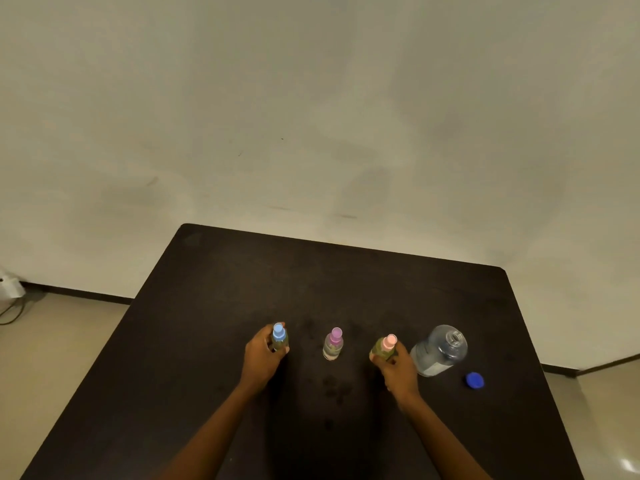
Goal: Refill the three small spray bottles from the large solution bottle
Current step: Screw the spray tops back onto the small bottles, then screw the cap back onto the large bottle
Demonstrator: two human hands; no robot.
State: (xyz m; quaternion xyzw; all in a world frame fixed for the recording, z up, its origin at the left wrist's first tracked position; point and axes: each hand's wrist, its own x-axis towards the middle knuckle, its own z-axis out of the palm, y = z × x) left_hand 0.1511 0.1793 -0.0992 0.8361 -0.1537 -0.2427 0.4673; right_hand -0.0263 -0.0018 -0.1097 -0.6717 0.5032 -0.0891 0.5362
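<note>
Fingers of the left hand (261,358) are curling round the blue-capped spray bottle (279,337), gripping its body while it is standing upright on the dark table (346,278). Opposite, the right hand (398,370) is wrapping round the pink-capped spray bottle (385,348) in the same way. Between them the purple-capped spray bottle (333,345) is standing alone, touched by neither hand. All three small bottles are wearing their caps, so the refilling looks either unstarted or finished; I cannot tell which.

Just beside the right hand, the large solution bottle (438,353) is standing with its neck open, and its blue screw cap (474,380) is lying on the table near it. That open neck is the main risk: a sideways swing of the right wrist would probably be knocking the big bottle and spilling solution across the top. Dark blotches (330,382) are showing on the table near the person; if they are wet, bottles may be slipping in the grip. The loose cap is sitting fairly near the table's right edge and could be rolling off if nudged.

Room for moving is lying mostly beyond the row, toward the far edge, and on the left side of the table.
</note>
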